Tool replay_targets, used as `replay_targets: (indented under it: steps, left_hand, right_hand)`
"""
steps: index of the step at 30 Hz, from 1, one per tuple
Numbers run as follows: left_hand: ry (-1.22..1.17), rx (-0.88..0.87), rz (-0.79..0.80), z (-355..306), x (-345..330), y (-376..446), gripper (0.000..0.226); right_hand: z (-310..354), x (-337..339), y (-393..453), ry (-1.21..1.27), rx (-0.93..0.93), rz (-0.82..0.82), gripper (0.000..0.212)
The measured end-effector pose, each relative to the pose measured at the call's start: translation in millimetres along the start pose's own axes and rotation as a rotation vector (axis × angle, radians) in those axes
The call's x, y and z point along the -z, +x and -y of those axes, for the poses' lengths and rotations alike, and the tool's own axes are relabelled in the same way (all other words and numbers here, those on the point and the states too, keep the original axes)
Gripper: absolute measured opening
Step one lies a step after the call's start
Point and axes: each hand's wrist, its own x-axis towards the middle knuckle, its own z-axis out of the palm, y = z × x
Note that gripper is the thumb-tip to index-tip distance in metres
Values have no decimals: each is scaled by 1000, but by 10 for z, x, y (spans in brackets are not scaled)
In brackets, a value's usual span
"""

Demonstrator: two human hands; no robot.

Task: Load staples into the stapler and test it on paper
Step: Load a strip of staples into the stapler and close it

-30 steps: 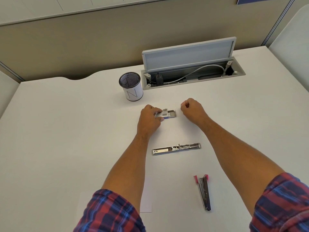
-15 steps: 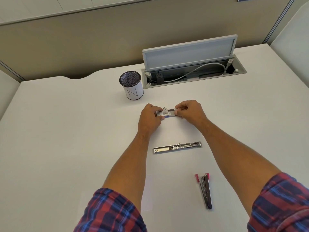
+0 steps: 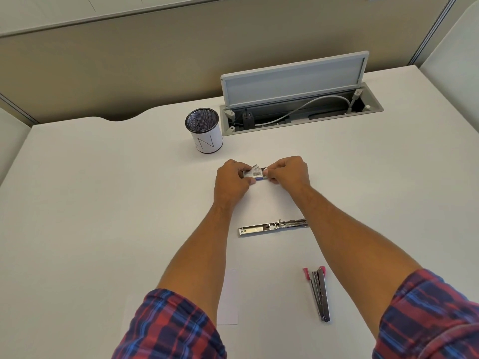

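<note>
Desk (image 3: 90, 203): white surface, on which all items below are borne.
Paper (image 3: 228, 296): white sheet lying flat near the front edge, partly hidden under the left forearm.
Pen cup (image 3: 204, 130): black mesh cylinder with a white wrap, stood upright toward the back of the desk, just left of the cable hatch.
Left hand (image 3: 230, 181): fingers curled; the left end of the staple box is pinched between thumb and fingertips.
Staple box (image 3: 255, 174): small box with a barcode label, held between both hands just above the desk, beyond the magazine.
Right hand (image 3: 289, 174): fingers curled; the right end of the staple box is pinched.
Stapler magazine (image 3: 272, 227): long metal rail, laid flat crosswise between the forearms, its right end covered by the right forearm.
Cable hatch (image 3: 300, 110): recessed grey tray, lid raised, a grey cable seen inside.
Stapler body (image 3: 320, 294): metal with pink ends, laid lengthwise near the right forearm, well apart from the magazine.
</note>
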Motion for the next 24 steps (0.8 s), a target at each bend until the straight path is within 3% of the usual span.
replay_targets:
  steps: [7, 15, 17, 20, 24]
  left_hand:
    - [-31, 11, -19, 8, 9, -17, 42]
    - [1, -20, -1, 24, 15, 7, 45]
    - [21, -30, 24, 18, 23, 19, 46]
    - [34, -34, 32, 4, 36, 21, 46]
    - [11, -46, 3, 9, 31, 2, 47]
  right_hand:
    - [68, -54, -23, -16, 9, 39, 10]
    - [142, -72, 36, -301, 174, 112, 16]
    - [137, -60, 93, -341, 204, 70, 9]
    - [177, -92, 207, -378, 300, 23, 15]
    - [336, -184, 319, -539, 362, 135, 19]
